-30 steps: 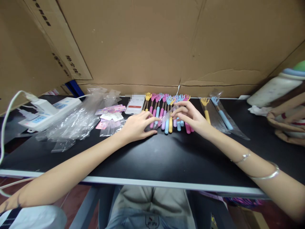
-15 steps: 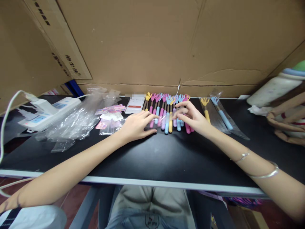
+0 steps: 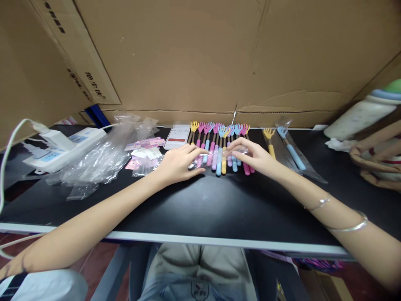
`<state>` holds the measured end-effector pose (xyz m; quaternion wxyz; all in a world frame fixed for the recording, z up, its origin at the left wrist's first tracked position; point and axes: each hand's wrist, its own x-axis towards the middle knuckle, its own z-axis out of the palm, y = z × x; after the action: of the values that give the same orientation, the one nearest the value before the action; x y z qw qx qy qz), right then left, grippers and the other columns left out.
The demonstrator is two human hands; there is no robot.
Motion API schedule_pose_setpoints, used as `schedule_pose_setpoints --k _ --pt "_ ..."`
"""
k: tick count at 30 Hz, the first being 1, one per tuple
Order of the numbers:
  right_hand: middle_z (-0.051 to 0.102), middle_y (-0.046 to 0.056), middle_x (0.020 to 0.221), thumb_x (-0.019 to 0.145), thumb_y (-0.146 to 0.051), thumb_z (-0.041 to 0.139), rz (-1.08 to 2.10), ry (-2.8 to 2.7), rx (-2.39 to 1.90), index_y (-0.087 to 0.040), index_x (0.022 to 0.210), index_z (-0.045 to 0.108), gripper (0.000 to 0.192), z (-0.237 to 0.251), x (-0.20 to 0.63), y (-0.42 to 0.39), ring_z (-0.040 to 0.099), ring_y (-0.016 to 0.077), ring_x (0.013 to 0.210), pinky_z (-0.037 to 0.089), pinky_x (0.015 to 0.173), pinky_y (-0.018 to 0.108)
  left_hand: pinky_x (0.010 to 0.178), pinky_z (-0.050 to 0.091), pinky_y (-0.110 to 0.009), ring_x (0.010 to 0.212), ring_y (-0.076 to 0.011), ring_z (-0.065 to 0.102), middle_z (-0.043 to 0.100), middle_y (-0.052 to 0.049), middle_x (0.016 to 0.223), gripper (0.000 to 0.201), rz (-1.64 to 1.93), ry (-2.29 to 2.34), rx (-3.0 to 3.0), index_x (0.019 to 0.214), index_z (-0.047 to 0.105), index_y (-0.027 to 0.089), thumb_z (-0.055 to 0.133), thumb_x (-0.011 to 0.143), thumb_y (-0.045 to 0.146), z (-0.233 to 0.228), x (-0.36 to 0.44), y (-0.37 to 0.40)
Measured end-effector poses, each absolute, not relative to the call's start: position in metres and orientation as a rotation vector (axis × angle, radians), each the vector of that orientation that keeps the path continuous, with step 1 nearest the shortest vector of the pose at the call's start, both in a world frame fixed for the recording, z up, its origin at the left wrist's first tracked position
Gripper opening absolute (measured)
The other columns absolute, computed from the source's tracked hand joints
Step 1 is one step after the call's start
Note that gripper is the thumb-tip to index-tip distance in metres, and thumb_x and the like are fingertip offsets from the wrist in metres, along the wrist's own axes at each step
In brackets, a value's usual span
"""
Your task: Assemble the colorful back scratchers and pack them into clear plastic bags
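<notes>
Left hand (image 3: 177, 164) and right hand (image 3: 255, 155) pinch clear bag (image 3: 216, 155) over row of back scratchers (image 3: 219, 144), centre of bench (image 3: 200, 205).

Black table (image 3: 200, 209) before cardboard wall (image 3: 194, 54)

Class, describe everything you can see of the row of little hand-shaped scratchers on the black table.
The row of scratchers lies flat on the black table, side by side, claw-shaped heads toward the cardboard wall. Heads are yellow, pink and blue; thin dark stems join soft-looking grips in pink, blue, lilac and yellow. The left hand and right hand rest at the grip ends, fingers on a clear plastic sleeve lying across them.
</notes>
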<state>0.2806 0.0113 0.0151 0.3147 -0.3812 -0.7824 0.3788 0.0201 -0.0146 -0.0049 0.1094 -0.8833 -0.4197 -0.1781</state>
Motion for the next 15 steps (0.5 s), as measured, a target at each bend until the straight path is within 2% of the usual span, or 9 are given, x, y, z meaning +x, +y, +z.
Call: schedule_pose_setpoints --k 4,8,11,15 --pt "0.066 0.008 0.104 0.084 -0.039 0.059 1.022 -2.054 -0.959 -0.020 0.095 0.056 0.022 0.0164 0.2805 0.0098 0.057 0.0077 0.051 0.038 0.033 0.019 0.066 0.041 -0.025 0.093 -0.0191 0.059 0.060 -0.004 0.109 0.048 -0.538 -1.282 -2.622 0.126 0.050 0.024 0.055 0.087 0.051 -0.0023 0.0201 -0.0152" --pt "0.066 0.007 0.100 0.085 -0.038 0.059 1.026 -2.085 -0.888 -0.018 0.091 0.056 0.021 0.0174 0.2798 0.0082 0.058 0.0073 0.054 0.048 0.050 0.022 0.069 0.042 -0.026 0.094 -0.0203 0.059 0.059 -0.005 0.112 0.057 -0.575 -1.333 -2.666 0.131 0.045 0.023 0.056 0.085 0.054 0.0001 0.0207 -0.0156" --pt "0.065 0.005 0.096 0.086 -0.038 0.059 1.046 -2.089 -0.879 -0.019 0.088 0.055 0.020 0.0167 0.2800 0.0083 0.057 0.0067 0.054 0.050 0.059 0.025 0.065 0.041 -0.026 0.091 -0.0202 0.060 0.061 -0.004 0.104 0.060 -0.590 -1.372 -2.697 0.135 0.041 0.024 0.056 0.085 0.054 0.0007 0.0208 -0.0157" --pt "0.062 0.001 0.086 0.086 -0.036 0.059 1.043 -2.087 -0.871 -0.020 0.086 0.053 0.017 0.0159 0.2803 0.0087 0.051 0.0039 0.047 0.049 0.059 0.024 0.060 0.038 -0.024 0.086 -0.0187 0.060 0.061 -0.002 0.104 0.060 -0.591 -1.420 -2.712 0.136 0.040 0.028 0.057 0.084 0.053 0.0006 0.0207 -0.0163"
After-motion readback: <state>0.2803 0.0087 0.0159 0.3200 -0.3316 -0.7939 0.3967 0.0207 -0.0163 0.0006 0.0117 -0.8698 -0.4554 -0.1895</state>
